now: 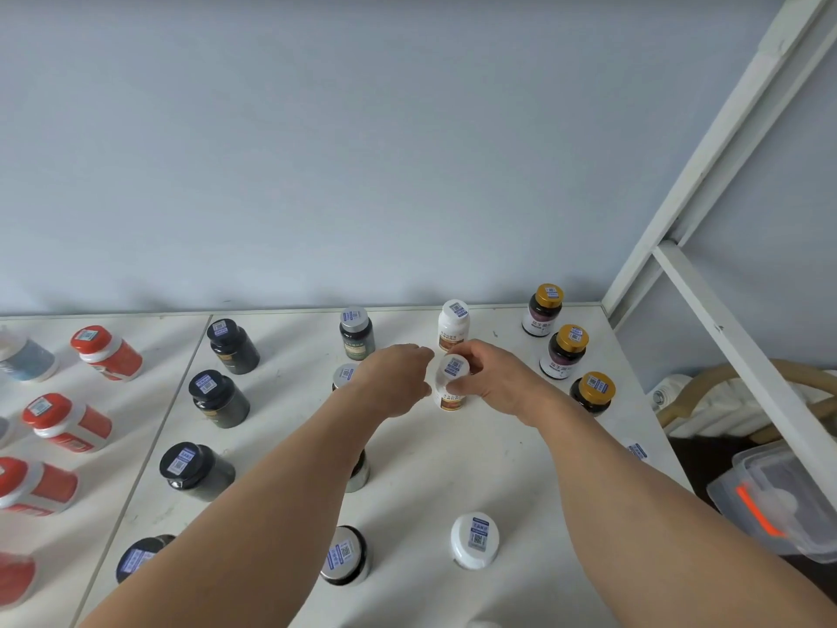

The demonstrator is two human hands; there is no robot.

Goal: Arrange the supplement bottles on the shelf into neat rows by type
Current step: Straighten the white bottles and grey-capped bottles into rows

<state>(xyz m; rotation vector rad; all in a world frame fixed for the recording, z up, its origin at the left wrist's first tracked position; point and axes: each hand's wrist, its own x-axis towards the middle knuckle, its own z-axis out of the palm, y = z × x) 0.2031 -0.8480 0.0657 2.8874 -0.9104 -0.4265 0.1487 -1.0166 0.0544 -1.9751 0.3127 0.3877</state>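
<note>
storeroom | white metal shelf (475, 451) | labelled supplement bottles (219, 398) | plain wall (362, 151)
</note>
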